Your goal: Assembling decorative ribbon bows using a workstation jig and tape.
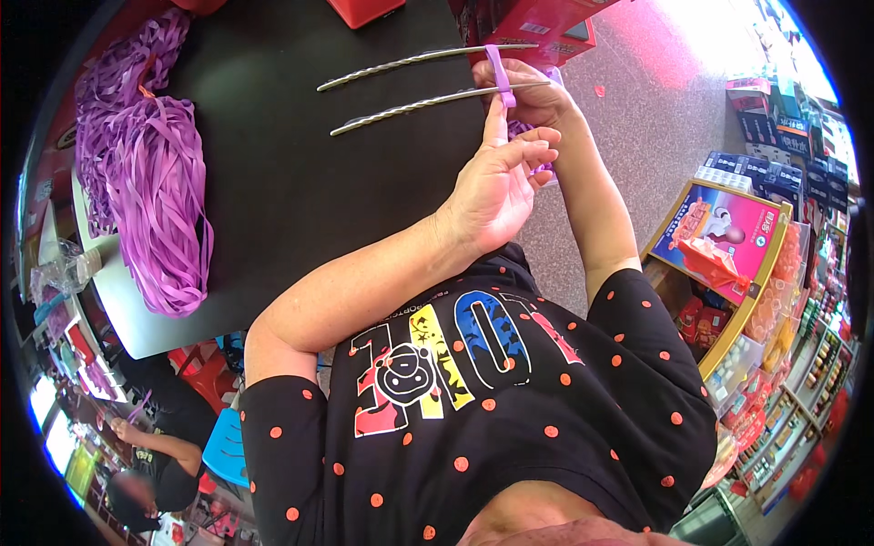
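Two slim metal rods, twisted along part of their length, run side by side over the black tabletop. A purple ribbon passes across both near their right ends. My right hand is behind this crossing, its fingers closed on the ribbon; the rods and ribbon partly hide the grip. My left hand is just below, palm turned up. One of its fingers stretches up to touch the ribbon at the lower rod, and the others are loosely apart. More purple ribbon shows between and beside my hands.
A large bundle of purple ribbon lies on the left of the black table. Red boxes stand at the far right edge, a red container at the far side. Display shelves are at right. Another person sits lower left.
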Motion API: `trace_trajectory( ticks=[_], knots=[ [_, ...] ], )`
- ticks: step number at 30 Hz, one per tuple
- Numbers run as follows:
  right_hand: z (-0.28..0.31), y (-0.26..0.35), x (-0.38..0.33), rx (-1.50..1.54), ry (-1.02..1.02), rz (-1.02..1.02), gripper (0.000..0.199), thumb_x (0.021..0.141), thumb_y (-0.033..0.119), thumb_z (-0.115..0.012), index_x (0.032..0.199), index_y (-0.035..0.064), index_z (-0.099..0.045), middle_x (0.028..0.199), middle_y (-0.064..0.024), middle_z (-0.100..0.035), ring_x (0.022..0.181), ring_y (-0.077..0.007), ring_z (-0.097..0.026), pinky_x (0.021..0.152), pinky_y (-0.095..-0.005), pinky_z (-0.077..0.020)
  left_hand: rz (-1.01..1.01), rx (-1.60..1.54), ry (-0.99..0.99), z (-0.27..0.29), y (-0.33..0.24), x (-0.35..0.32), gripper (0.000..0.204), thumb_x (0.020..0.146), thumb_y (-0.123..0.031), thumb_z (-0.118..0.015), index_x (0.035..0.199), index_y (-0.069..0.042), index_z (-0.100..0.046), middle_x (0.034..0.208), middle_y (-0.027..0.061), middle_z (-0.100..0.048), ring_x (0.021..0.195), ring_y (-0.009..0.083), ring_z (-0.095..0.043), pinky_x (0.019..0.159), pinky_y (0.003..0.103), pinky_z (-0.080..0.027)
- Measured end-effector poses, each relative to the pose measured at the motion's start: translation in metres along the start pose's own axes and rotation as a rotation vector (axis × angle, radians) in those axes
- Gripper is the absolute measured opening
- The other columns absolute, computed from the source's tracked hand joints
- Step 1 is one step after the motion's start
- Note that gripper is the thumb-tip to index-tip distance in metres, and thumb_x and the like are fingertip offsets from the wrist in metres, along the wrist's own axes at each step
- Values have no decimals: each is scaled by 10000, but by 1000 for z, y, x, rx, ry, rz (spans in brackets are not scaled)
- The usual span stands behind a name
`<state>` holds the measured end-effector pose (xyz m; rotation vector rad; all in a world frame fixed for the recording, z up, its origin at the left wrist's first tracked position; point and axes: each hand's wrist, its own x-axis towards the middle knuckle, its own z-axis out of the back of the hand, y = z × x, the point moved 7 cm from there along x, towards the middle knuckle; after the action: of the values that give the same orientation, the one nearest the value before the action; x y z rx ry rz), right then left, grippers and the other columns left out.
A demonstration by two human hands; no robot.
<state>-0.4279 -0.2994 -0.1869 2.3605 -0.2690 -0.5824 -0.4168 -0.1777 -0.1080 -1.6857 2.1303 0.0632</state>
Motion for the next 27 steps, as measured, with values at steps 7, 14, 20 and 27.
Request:
trace_trajectory(
  ticks=[7,14,20,27],
  knots=[
    [1,48,-42,-969,-419,37,268,836,279,-677,892,17,-675,768,-17,-638,680,-95,-574,622,-260,-454,8,14,14,-3,0,-1,868,836,-34,-546,1476,-324,-38,1045,20,-550,929,108,-509,838,317,-343],
    [-82,108,-70,-1591,-584,540,173,838,203,-641,898,46,-680,817,-89,-622,723,-187,-605,652,-308,-473,3,13,-1,-2,0,0,812,834,-56,-570,1459,-319,-123,1043,27,-563,941,146,-507,858,353,-346],
    [-119,92,-48,-2138,-82,810,260,721,20,-595,947,119,-677,954,-68,-570,894,-255,-581,779,-355,-474,23,12,-9,-4,2,0,833,826,-65,-587,1460,-321,-112,1015,1,-568,888,114,-509,821,338,-339],
    [-125,95,-55,-2250,72,784,272,725,68,-612,975,147,-685,987,-62,-550,902,-240,-578,809,-335,-480,12,15,-26,-2,1,-1,838,821,-64,-596,1464,-310,-118,1006,3,-566,876,112,-511,812,333,-354]
  ],
)
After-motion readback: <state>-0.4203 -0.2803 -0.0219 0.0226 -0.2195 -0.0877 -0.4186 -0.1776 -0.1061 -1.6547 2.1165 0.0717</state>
